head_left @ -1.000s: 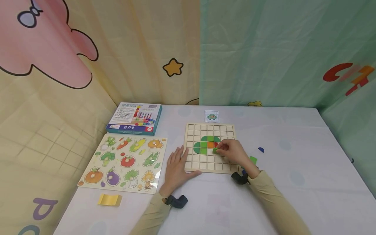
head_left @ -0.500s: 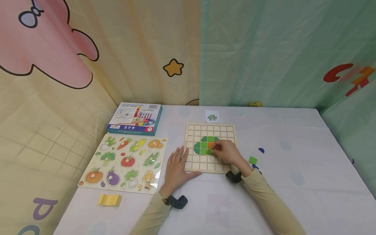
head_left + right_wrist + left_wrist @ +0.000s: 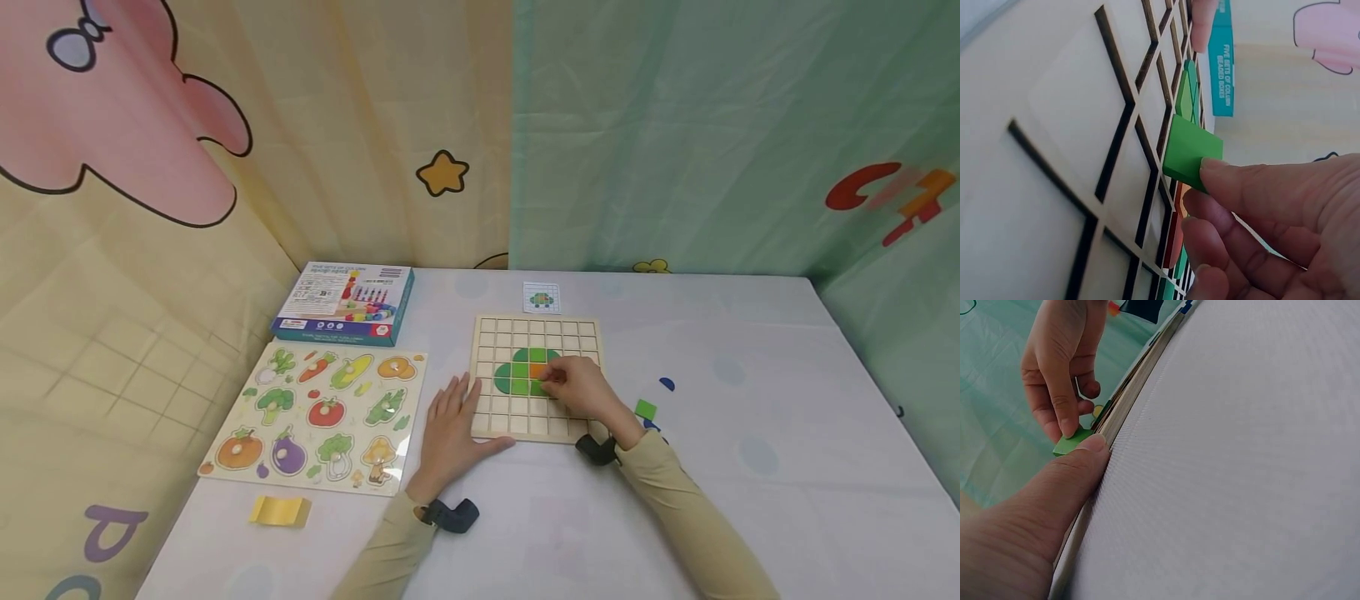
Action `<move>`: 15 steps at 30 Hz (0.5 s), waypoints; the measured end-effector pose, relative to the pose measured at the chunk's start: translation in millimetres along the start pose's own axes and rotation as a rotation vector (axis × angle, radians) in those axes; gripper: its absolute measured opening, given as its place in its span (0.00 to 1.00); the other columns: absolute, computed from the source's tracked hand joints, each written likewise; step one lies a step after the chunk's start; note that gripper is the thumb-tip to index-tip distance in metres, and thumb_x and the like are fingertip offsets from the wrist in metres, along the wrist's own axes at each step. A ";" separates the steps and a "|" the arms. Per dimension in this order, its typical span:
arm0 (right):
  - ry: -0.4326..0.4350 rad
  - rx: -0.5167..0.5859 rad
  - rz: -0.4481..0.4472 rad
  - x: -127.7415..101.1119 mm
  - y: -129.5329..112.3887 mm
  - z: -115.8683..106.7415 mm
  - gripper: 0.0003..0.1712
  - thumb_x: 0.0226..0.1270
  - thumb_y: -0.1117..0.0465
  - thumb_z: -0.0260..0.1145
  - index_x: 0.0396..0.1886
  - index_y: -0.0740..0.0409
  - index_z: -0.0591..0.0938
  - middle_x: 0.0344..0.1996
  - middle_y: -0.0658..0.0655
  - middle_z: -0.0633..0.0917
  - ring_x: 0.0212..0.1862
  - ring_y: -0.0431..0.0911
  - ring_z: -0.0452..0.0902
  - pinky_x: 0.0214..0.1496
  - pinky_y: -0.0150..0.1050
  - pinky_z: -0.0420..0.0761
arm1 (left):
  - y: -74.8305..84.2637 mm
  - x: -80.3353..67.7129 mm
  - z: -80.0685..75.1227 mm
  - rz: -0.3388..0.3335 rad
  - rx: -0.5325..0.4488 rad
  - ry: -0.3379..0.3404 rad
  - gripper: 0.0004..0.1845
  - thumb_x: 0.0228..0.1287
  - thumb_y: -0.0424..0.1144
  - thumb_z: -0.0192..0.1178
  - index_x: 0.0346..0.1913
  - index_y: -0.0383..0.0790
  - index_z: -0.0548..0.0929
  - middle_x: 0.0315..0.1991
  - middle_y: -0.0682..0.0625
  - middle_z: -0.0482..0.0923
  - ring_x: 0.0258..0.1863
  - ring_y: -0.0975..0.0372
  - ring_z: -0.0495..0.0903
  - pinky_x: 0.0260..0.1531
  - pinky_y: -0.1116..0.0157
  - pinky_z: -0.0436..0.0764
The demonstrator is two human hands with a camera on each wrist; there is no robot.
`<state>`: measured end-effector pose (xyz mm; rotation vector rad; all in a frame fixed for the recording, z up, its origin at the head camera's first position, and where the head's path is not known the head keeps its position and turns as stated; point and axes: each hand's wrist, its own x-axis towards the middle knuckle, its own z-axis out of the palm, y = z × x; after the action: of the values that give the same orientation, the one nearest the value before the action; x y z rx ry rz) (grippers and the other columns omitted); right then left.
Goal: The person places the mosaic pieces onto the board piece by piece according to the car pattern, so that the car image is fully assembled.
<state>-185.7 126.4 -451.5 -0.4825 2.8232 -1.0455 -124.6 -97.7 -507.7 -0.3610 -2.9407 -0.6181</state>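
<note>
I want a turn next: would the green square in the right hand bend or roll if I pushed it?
The green square is probably stiff, looking flat though the right hand pinches only one side. It's small beside that hand, so likely light. Its straight edges should stop it rolling.

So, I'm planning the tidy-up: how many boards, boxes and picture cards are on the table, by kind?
Boards: 2, the grid board and the vegetable board
Boxes: 1, the blue-edged box
Picture cards: 1, the small card
Total: 4
</note>
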 end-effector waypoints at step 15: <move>0.043 -0.105 0.049 4.2 -3.2 3.4 0.04 0.56 0.61 0.69 0.28 0.57 0.86 0.23 0.50 0.83 0.26 0.40 0.74 0.29 0.35 0.74 | -0.1 0.2 0.9 0.002 0.002 -0.006 0.57 0.42 0.75 0.57 0.71 0.43 0.56 0.73 0.46 0.49 0.72 0.53 0.45 0.70 0.53 0.47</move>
<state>-188.2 120.6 -451.9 -0.4026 2.9232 -0.9144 -124.9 -97.4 -508.5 -0.3664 -2.9456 -0.6152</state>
